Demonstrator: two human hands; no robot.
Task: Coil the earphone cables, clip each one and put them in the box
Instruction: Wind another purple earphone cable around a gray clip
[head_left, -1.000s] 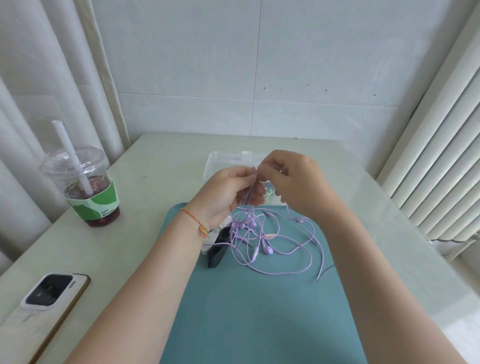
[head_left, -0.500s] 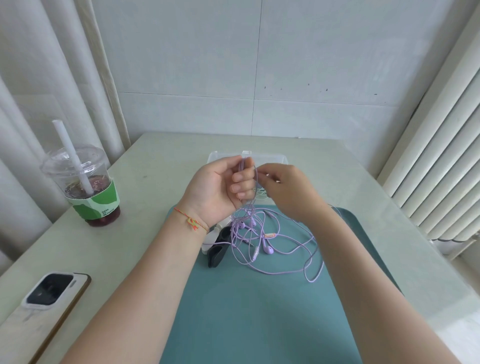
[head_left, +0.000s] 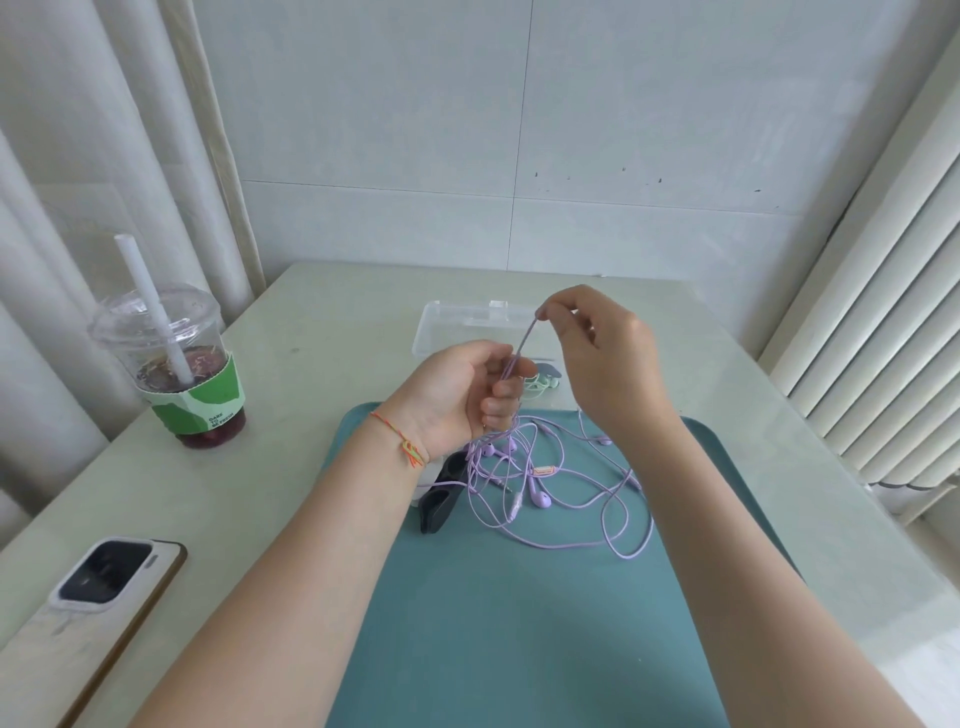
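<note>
Presently the task stands at an early stage. The purple earphone cable (head_left: 561, 499) lies mostly as a loose tangle on the teal mat (head_left: 519, 623), not yet coiled. The left hand (head_left: 467, 395) has its fingers curled round a gathered bundle of strands. The right hand (head_left: 597, 343) pinches the top of that bundle between thumb and forefinger, raised just above the left.

The held section runs nearly upright, tilted slightly toward the right hand, with its long axis from the left fist up to the pinch. Below the fist the strands fall to the mat and spread toward the right.

No clip is seen on this cable. Dark clips (head_left: 441, 499) appear to lie at the mat's left edge. The clear box (head_left: 457, 322) sits behind the hands on the tabletop (head_left: 291, 467); a green item lies beside it, partly hidden. Coiling, clipping and boxing all remain, in this inspector's judgement.
</note>
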